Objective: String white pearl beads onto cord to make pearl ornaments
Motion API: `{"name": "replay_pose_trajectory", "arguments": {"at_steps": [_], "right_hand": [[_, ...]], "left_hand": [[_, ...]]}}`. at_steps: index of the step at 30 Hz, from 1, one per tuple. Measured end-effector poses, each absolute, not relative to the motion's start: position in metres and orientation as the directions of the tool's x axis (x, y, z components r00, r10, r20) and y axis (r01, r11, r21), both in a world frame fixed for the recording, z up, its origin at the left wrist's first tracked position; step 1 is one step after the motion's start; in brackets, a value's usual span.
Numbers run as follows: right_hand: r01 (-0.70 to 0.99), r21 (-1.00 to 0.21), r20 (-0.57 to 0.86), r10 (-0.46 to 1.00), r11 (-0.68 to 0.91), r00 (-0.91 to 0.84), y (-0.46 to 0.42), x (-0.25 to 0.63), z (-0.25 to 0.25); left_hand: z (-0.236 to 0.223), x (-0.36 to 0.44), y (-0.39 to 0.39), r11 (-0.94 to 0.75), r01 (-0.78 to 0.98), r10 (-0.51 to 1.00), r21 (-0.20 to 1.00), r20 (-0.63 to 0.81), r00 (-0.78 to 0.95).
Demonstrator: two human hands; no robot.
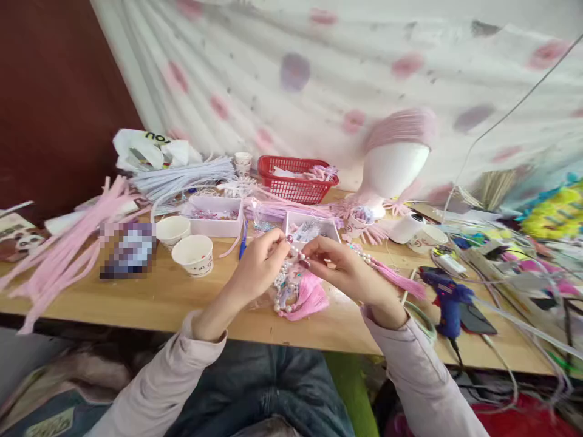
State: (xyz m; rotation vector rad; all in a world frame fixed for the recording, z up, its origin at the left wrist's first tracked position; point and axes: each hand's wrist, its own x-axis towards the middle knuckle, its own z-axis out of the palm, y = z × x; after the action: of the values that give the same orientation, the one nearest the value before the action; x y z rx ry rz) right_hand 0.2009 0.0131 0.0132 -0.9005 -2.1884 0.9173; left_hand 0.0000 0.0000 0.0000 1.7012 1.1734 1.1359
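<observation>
Above the middle of the table, my left hand (pixel 262 262) pinches a strand of beads (pixel 295 252) with pearl and purple pieces. My right hand (pixel 341 267) has its thumb and finger closed on the strand's other side, close to the left fingertips. Under both hands lie more pearl-like strung beads (pixel 277 290) and a fluffy pink tassel (pixel 308 296). Just beyond, an open white box (pixel 336 229) contains small pale pieces. To the right of my right hand rests another pink tassel (pixel 398 279) on a beaded string.
Paper cups (pixel 194 258) and a bead box (pixel 218 227) stand left, near pink fuzzy stems (pixel 68 255). A red basket (pixel 291 189) and a white foam head (pixel 392 173) stand behind. At right lie a blue glue gun (pixel 449 303), a phone (pixel 477 318) and tangled cables.
</observation>
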Motion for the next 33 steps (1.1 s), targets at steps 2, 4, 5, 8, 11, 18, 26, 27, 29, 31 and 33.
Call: {"name": "replay_pose_trajectory", "arguments": {"at_steps": [2,4,5,8,11,18,26,27,29,31,33], "right_hand": [[0.356,-0.771,0.251,0.766,0.528,-0.592,0.011,0.199,0.013],[0.360,-0.772,0.247,0.769,0.524,-0.590,0.010,0.198,0.014],[0.363,-0.772,0.244,0.770,0.522,-0.589,0.010,0.198,0.014],[0.370,-0.773,0.240,0.777,0.515,-0.582,0.010,0.199,0.014],[0.365,-0.777,0.247,0.782,0.513,-0.572,0.012,0.200,0.014],[0.336,-0.790,0.269,0.782,0.513,-0.563,0.011,0.200,0.012],[0.333,-0.812,0.265,0.810,0.480,-0.522,0.011,0.199,0.006],[0.333,-0.817,0.261,0.817,0.471,-0.515,0.011,0.200,0.005],[0.323,-0.832,0.254,0.828,0.450,-0.500,0.011,0.200,0.003],[0.299,-0.853,0.242,0.832,0.428,-0.500,0.012,0.201,0.003],[0.283,-0.868,0.226,0.831,0.409,-0.508,0.013,0.202,0.004]], "left_hand": [[0.000,-0.002,-0.002,-0.262,0.251,0.954,0.932,0.210,0.214],[0.001,-0.003,-0.003,-0.233,0.227,0.952,0.946,0.175,0.250],[0.001,-0.004,-0.004,-0.215,0.206,0.949,0.955,0.154,0.276],[0.003,-0.007,-0.006,-0.173,0.197,0.942,0.965,0.104,0.318],[0.005,-0.010,-0.006,-0.179,0.245,0.942,0.953,0.094,0.322],[0.011,-0.010,-0.003,-0.206,0.287,0.939,0.935,0.107,0.325],[0.008,-0.005,-0.006,-0.236,0.391,0.954,0.890,0.135,0.267],[0.007,-0.004,-0.006,-0.237,0.395,0.956,0.888,0.140,0.258],[0.004,-0.004,-0.006,-0.229,0.370,0.958,0.900,0.141,0.249],[0.002,-0.004,-0.006,-0.209,0.306,0.958,0.929,0.131,0.256],[0.000,-0.004,-0.005,-0.205,0.259,0.954,0.944,0.134,0.267]]}}
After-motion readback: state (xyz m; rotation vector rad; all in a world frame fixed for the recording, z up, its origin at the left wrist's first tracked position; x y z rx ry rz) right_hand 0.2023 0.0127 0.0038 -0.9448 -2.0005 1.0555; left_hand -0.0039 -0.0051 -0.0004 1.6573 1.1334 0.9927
